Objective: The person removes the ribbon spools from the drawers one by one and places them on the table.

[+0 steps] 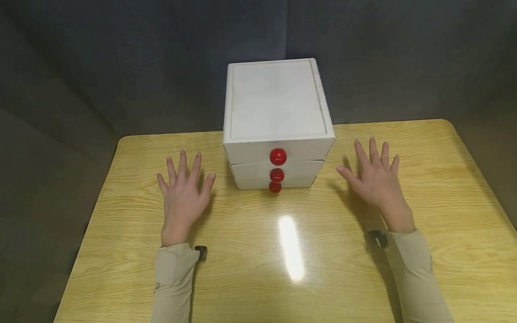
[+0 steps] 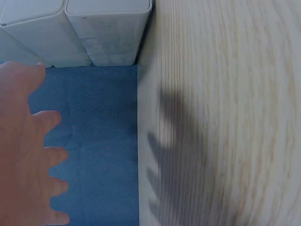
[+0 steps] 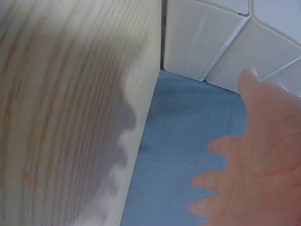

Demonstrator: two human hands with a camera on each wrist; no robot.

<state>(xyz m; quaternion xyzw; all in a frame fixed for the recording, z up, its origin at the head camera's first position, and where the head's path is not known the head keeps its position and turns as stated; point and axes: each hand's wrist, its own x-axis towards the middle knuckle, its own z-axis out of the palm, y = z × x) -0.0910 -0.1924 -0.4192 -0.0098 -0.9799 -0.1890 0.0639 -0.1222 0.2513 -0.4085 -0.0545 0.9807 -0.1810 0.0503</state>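
Observation:
A white three-drawer chest (image 1: 276,98) stands at the back middle of the wooden table (image 1: 282,269), all drawers closed. Each drawer front carries a red round knob: top (image 1: 278,156), middle (image 1: 276,175), bottom (image 1: 275,187). My left hand (image 1: 183,193) is spread palm-down left of the chest and holds nothing. My right hand (image 1: 373,179) mirrors it on the chest's right side, fingers straight and apart. In the left wrist view the left hand (image 2: 23,146) casts a separate shadow on the table (image 2: 225,117), with the chest (image 2: 108,28) beyond. The right wrist view shows the right hand (image 3: 258,160) and the chest (image 3: 211,42).
Dark blue-grey fabric walls (image 1: 141,67) close in behind and beside the table. The table's left edge (image 1: 101,188) and right edge (image 1: 480,179) lie close to the hands. A bright light glare (image 1: 291,246) sits on the bare wood in front of the chest.

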